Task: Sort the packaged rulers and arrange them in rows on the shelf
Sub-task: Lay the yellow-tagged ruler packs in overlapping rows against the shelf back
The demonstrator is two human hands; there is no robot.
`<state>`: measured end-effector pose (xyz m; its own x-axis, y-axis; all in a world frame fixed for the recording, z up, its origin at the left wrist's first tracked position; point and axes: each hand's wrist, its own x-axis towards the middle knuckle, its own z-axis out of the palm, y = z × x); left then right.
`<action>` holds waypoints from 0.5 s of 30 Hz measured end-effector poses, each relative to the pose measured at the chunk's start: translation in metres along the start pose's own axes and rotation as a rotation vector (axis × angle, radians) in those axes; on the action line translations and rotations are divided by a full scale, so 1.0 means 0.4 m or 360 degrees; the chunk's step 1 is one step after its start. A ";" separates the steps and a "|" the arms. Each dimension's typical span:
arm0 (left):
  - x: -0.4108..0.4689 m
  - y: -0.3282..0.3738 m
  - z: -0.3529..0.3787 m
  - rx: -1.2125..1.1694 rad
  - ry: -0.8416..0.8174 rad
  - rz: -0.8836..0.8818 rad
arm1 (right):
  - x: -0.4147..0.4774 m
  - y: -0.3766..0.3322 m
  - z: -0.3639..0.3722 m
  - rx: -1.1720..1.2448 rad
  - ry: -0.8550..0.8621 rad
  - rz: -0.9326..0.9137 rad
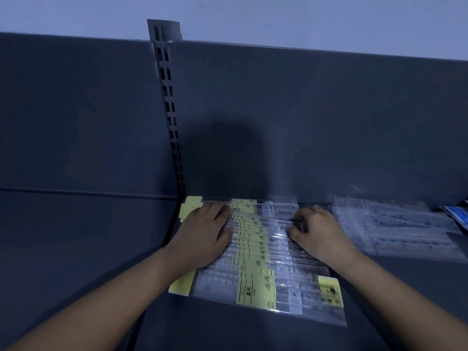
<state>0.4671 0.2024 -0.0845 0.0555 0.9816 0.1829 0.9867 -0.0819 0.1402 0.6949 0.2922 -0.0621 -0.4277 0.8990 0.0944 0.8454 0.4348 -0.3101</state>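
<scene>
A row of clear-packaged rulers with yellow labels [255,262] lies overlapped on the dark grey shelf [253,335], running from the back panel toward the front edge. My left hand [205,234] rests flat on the left side of the row, fingers straight. My right hand [316,231] sits on the right side of the row with its fingers curled onto the packages; whether it pinches one is hidden. A second batch of clear ruler packages [395,226] lies to the right.
A slotted upright post [169,110] divides the shelf's back panel [329,122]. A blue-and-white packet [457,216] shows at the far right edge. Left of the post is another shelf bay [76,236].
</scene>
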 end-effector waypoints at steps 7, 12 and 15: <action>-0.006 -0.004 0.005 0.0084 -0.0041 -0.0004 | 0.047 -0.006 -0.033 0.0718 -0.0445 0.0396; -0.003 0.002 0.011 -0.0034 0.0021 -0.0019 | 0.058 0.001 -0.033 0.1044 -0.0316 0.0422; -0.003 0.007 0.013 -0.0050 0.0065 -0.0054 | 0.065 0.003 -0.029 0.1129 -0.0232 0.0416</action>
<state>0.4706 0.2019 -0.0892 0.0151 0.9761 0.2169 0.9826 -0.0547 0.1776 0.6883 0.3167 -0.0490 -0.3216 0.9304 -0.1760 0.5386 0.0269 -0.8421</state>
